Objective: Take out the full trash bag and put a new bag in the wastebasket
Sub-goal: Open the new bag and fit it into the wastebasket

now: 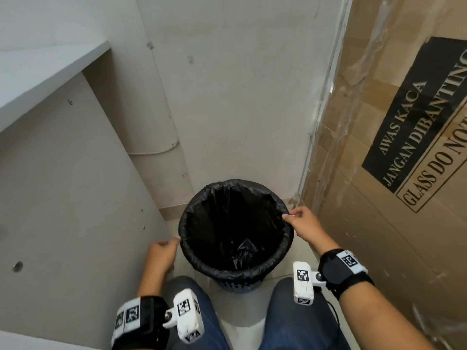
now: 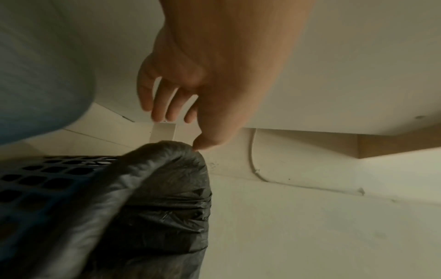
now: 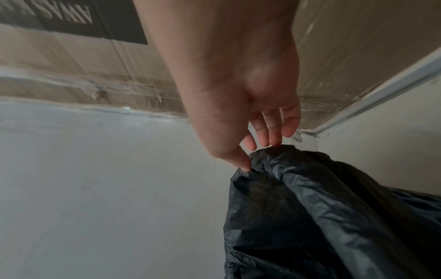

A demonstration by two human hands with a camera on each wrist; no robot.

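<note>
A black wastebasket [image 1: 237, 286] stands on the floor in a corner, between my knees. A black trash bag [image 1: 227, 270] lines it, with its edge folded over the rim. The bag looks nearly empty, with only crumpled black plastic at its bottom. My left hand [image 1: 174, 242] is at the left rim. In the left wrist view its thumb [image 2: 198, 143] touches the bag's fold [image 2: 167, 188] while the fingers hang loose, apart from the bag. My right hand [image 1: 290, 214] is at the right rim. In the right wrist view that hand [image 3: 259, 153] pinches the bag's fold [image 3: 310, 198] between thumb and fingers.
A tall cardboard box [image 1: 379, 173] marked for glass stands close on the right. A white panel [image 1: 63, 173] under a shelf closes the left side, and a wall [image 1: 240, 97] stands behind the basket. My knees in jeans [image 1: 298, 311] are just in front of it.
</note>
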